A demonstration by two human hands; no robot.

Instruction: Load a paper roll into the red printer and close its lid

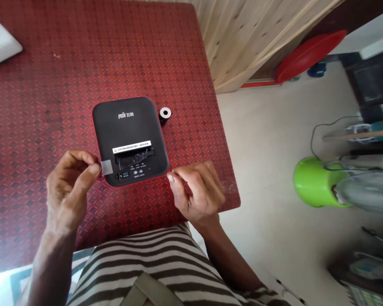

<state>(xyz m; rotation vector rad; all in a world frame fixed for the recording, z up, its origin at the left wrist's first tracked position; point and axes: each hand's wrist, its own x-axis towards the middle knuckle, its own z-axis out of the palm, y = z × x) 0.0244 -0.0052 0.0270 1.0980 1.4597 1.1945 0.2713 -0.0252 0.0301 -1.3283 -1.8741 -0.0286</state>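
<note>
Striped fabric point(153, 259) fills the near edge, above it both hands over the red bench point(51, 85). Left hand point(68, 187) pinches a small grey strip point(107, 167) between thumb and forefinger, touching the black printer point(127, 127). Right hand point(196, 189) is curled, fingertips pressed together just beside the printer's near corner. A small paper roll point(165, 114) stands just beyond the printer.

A tabletop point(51, 76) covered in dark red diamond-patterned cloth fills the left side. Beyond its far edge stands a pale wood-panelled wall point(242, 38), with a red basin point(309, 53) leaning at its foot. The floor point(268, 148) is smooth and beige. A green base point(315, 182), perhaps of a fan, stands at right, blurred.
</note>
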